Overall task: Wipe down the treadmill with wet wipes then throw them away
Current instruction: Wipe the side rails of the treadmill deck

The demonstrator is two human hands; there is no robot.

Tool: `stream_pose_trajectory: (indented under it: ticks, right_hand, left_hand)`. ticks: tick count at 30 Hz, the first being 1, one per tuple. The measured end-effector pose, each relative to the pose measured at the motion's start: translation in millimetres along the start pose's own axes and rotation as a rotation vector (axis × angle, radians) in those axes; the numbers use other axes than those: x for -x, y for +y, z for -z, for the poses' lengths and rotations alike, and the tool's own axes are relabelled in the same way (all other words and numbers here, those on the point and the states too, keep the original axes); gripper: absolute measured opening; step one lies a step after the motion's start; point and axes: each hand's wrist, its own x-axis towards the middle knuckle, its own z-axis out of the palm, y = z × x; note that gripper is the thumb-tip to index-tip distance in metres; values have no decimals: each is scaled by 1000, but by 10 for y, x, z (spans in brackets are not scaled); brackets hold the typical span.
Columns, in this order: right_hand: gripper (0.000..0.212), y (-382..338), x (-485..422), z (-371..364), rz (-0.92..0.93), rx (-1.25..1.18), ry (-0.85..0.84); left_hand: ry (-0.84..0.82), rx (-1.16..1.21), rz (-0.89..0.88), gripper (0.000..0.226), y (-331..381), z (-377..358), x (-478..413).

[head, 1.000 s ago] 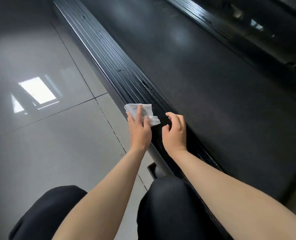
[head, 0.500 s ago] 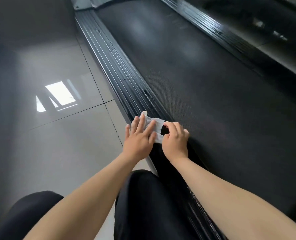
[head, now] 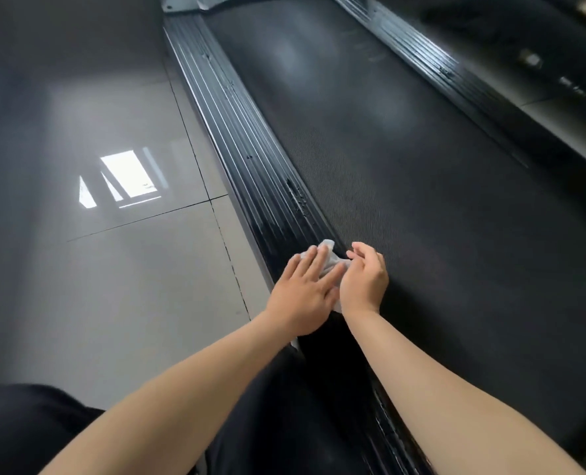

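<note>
A black treadmill lies in front of me, with a textured belt [head: 404, 173] and a ribbed left side rail [head: 247, 142]. A white wet wipe [head: 329, 257] sits crumpled on that rail, mostly covered by my hands. My left hand [head: 302, 293] lies flat on the wipe with straight fingers, pressing it to the rail. My right hand [head: 365, 279] is beside it with curled fingers, pinching the wipe's right edge at the border between rail and belt.
Glossy grey floor tiles [head: 113, 269] spread to the left of the treadmill, reflecting a window. The ribbed right side rail [head: 432, 66] runs along the far side of the belt. My knees in black trousers [head: 284, 423] are at the bottom of the view.
My right hand went from hovering near the wipe to pinching it. The wipe is more bunched up under both hands. The view tilted up, showing more of the treadmill's length.
</note>
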Motion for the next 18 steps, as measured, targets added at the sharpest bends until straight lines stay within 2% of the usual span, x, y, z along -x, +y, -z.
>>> stream_pose_trajectory:
  ticks: [3,9,12,14,18]
  right_hand:
    - [30,45,-11,-9,6,31,-1]
    - [43,83,39,-64,147,166,6]
    - [39,82,59,-61,172,200,-2]
    - [35,84,71,-66,181,194,3]
    - [31,57,42,-58,93,104,47]
  left_hand:
    - [9,-18,-2,52,-69,40,-196]
    - [32,67,305,55,-558,233,-537]
    - [16,90,352,54,-680,277,-517]
    - [23,51,257,53,-582,259,-430]
    - [38,-55,-87,54,-243,113,-293]
